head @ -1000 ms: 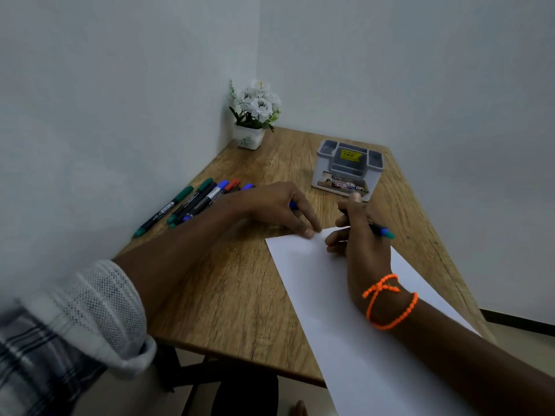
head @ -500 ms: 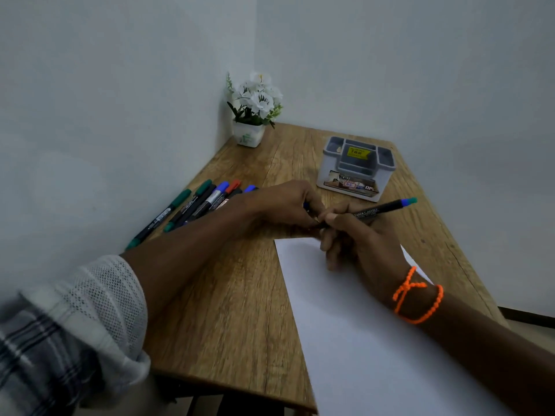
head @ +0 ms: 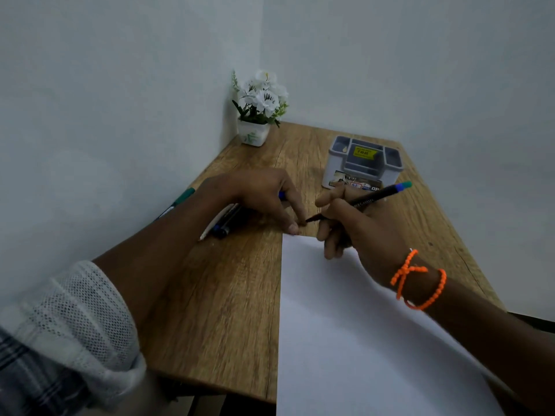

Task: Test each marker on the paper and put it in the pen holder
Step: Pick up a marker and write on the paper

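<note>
Two hands at work: you are leaning both of them over the far end of the sheet.
Worktop (head: 228,310): it is sitting in the corner of two pale walls, carrying everything below.
Paper (head: 345,340): it is lying on the right half of the worktop, running off the near edge.
Right hand (head: 360,232): you are curling its fingers round the marker, with the lower fingers resting on the paper's far edge; an orange cord bracelet (head: 417,280) is circling the wrist.
Left hand (head: 258,196): you are holding a blue cap (head: 281,195) in its curled fingers, and its fingertips are pressing on the worktop at the paper's far corner.
Pen holder (head: 363,168): it is standing well behind your right hand, grey, with a yellow sticker inside.
Flower pot (head: 255,115): it is standing in the far corner with white flowers.
Marker (head: 360,201): it is tilting, its dark tip pointing at your left fingertips just beyond the paper, its blue-green end pointing toward the pen holder.
Spare markers (head: 222,223): they are lying under your left wrist, mostly hidden; one green marker (head: 181,198) is showing by the wall.
</note>
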